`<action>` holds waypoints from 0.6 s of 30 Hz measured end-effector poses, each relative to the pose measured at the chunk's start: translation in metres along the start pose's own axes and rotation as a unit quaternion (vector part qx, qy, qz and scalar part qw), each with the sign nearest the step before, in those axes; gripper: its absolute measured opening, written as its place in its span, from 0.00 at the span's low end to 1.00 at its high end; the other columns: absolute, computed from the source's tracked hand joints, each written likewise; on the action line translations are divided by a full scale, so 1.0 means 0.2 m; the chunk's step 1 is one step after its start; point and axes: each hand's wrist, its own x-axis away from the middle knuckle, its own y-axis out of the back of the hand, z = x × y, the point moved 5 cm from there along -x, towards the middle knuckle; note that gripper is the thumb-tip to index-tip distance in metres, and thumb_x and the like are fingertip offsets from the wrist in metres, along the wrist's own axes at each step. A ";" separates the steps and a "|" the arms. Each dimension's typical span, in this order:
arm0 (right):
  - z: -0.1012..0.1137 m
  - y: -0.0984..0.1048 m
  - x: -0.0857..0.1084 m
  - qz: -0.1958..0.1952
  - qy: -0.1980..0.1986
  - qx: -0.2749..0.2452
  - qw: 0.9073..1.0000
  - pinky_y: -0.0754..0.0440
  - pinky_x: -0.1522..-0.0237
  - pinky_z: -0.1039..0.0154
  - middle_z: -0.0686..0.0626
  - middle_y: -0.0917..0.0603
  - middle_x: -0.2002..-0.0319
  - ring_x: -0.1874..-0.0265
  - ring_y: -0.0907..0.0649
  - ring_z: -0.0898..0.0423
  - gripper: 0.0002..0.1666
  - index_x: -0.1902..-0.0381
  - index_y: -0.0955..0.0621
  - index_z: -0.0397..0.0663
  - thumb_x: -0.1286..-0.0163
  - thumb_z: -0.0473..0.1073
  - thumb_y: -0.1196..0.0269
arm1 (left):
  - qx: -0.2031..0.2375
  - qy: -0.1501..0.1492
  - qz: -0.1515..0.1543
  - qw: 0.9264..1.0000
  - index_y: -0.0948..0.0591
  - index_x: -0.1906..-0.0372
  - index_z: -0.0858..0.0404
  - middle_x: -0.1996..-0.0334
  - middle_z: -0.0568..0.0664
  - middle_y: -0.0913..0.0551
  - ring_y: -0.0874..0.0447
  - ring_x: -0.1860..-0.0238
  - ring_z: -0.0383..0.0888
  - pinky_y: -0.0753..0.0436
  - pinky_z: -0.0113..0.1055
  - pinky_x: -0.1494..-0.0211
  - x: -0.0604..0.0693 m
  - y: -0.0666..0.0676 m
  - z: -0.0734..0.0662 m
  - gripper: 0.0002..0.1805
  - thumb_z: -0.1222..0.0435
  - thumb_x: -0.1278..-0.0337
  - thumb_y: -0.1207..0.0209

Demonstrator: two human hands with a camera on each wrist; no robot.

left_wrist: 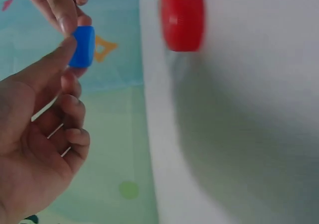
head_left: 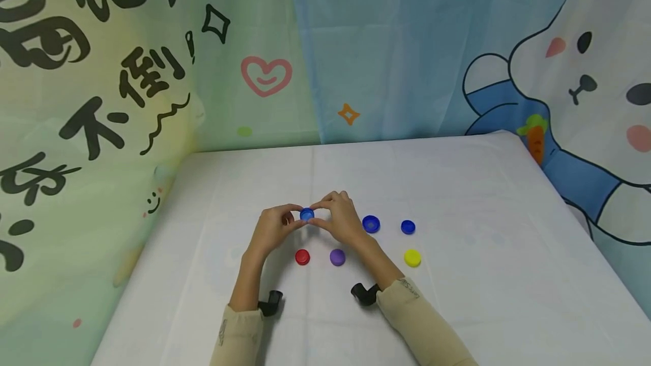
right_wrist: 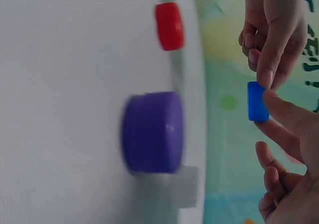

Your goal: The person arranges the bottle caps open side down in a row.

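A blue bottle cap [head_left: 307, 214] is pinched from both sides by my two hands above the white tabletop. My left hand [head_left: 272, 231] grips its left side with thumb and fingertips. On the opposite side, the thumb and fingers of my right hand [head_left: 342, 219] hold it. Both wrist views show the blue cap [left_wrist: 85, 47] edge-on between the fingertips, raised off the table. Below the hands on the cloth lie a red cap [head_left: 302, 257] and a purple cap [head_left: 337, 257]; the purple one looks large and blurred in the right wrist view.
Right of my right hand lie a larger blue cap [head_left: 371, 223] and a smaller blue cap [head_left: 408, 227], both showing recessed insides. A yellow cap [head_left: 412, 258] sits nearer me. Printed curtains [head_left: 376, 44] border the white-covered table [head_left: 483, 298] behind and at the sides.
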 end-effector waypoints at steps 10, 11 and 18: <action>0.09 0.24 0.09 -0.043 0.072 -0.067 0.994 0.32 0.63 0.61 0.52 0.26 0.60 0.60 0.34 0.56 0.18 0.57 0.15 0.51 0.44 0.51 0.31 | 0.077 -0.063 -0.040 0.994 0.16 0.58 0.59 0.82 0.41 0.27 0.31 0.80 0.38 0.32 0.29 0.79 0.03 0.09 -0.18 0.14 0.58 0.52 0.34; 0.09 0.27 0.10 -0.048 0.079 -0.073 0.993 0.32 0.63 0.61 0.52 0.26 0.60 0.61 0.34 0.56 0.18 0.57 0.15 0.51 0.45 0.51 0.31 | 0.088 -0.068 -0.041 0.993 0.16 0.58 0.58 0.82 0.41 0.27 0.31 0.80 0.39 0.32 0.29 0.79 0.03 0.10 -0.20 0.14 0.58 0.52 0.33; 0.14 0.37 0.19 -0.081 0.102 -0.093 0.987 0.32 0.63 0.60 0.54 0.26 0.60 0.60 0.35 0.58 0.18 0.59 0.15 0.51 0.47 0.50 0.29 | 0.152 -0.091 -0.038 0.984 0.16 0.59 0.58 0.82 0.41 0.28 0.31 0.79 0.40 0.31 0.31 0.76 0.06 0.13 -0.30 0.13 0.61 0.53 0.32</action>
